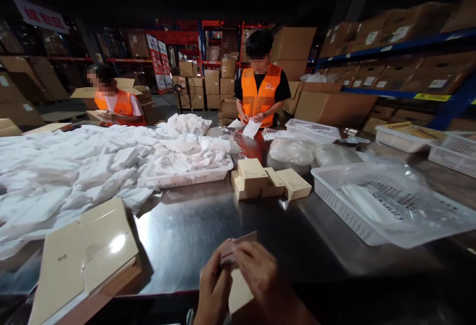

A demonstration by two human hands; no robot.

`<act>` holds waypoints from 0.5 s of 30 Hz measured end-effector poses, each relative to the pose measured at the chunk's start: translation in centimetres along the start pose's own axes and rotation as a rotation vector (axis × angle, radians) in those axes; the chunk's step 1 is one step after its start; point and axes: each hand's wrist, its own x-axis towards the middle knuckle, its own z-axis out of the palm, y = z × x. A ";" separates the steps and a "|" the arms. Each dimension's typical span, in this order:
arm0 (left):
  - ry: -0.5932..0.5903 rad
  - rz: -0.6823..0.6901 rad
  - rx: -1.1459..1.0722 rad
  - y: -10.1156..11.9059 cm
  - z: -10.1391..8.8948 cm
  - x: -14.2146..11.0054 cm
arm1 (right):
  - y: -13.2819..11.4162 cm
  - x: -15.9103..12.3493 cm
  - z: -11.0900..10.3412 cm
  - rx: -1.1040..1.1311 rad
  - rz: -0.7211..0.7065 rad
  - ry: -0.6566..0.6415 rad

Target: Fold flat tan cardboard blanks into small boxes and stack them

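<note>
The left hand (215,278) and right hand (260,268), curled close together by the table's (186,236) near edge, both grasp a box (240,290).

This is a packing spot in a warehouse. Tall shelves (394,49) hold lots of big brown boxes (442,69), two people (283,87) wear orange vests (253,98), and white bags (82,166) and little boxes (253,174) sit on a shiny metal bench (182,236).

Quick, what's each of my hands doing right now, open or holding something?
Left hand: closed, holding the small tan carton.
Right hand: closed on the same carton, near its upper end.
</note>
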 end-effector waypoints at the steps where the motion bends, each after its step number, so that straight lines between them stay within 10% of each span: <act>1: -0.012 0.020 -0.002 0.3 0.3 -0.2 | -0.5 0.6 0.0 -0.030 -0.051 0.008; 15: -0.037 0.386 0.393 -1.3 0.4 -1.3 | -1.2 1.2 0.5 -0.295 -0.195 0.106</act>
